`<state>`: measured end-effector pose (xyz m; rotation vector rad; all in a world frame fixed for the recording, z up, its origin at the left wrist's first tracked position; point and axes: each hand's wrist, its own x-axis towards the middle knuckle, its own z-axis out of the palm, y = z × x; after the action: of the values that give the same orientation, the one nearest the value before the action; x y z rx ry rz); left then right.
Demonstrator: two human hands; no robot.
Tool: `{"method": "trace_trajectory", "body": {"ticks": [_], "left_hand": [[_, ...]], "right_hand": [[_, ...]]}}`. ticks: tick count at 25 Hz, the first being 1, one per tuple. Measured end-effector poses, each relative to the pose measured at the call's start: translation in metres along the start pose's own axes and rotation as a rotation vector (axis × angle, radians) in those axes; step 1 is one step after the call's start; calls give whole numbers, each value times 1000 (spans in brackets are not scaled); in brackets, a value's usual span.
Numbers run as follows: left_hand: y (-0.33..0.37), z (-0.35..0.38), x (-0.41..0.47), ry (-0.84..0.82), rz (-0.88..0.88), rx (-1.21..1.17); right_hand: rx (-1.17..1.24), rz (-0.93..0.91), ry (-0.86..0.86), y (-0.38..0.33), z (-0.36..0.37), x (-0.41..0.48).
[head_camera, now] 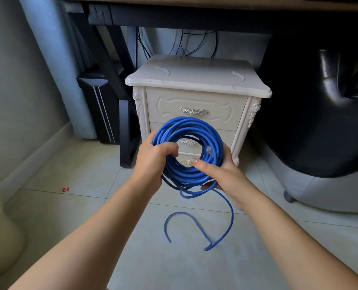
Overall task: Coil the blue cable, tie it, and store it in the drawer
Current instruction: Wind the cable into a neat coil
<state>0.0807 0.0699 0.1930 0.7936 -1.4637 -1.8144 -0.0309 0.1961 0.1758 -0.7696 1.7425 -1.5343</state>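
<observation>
Head view: the cable [186, 123] is a coil held up in front of the closed drawers [195, 101] of a cabinet [195, 80]. The left grip [153, 158] is clamped round its left side and the right grip [222, 172] round its right side. The loose end lies on the floor [195, 268].

Bare forearms [94, 233], bare left hand [151, 159], right hand [223, 174]

cream cabinet [197, 80] ahead, drawers shut, black desk leg [111, 65] left, open floor [79, 174]
</observation>
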Motion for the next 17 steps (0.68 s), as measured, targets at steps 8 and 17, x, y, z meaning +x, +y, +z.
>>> {"method": "trace_trajectory", "body": {"ticks": [8, 17], "left_hand": [[-13, 13, -4, 5, -78, -224], [-31, 15, -9, -248, -211, -272]], "right_hand": [[-80, 193, 79, 2, -5, 5], [127, 24, 287, 15, -19, 21]]}}
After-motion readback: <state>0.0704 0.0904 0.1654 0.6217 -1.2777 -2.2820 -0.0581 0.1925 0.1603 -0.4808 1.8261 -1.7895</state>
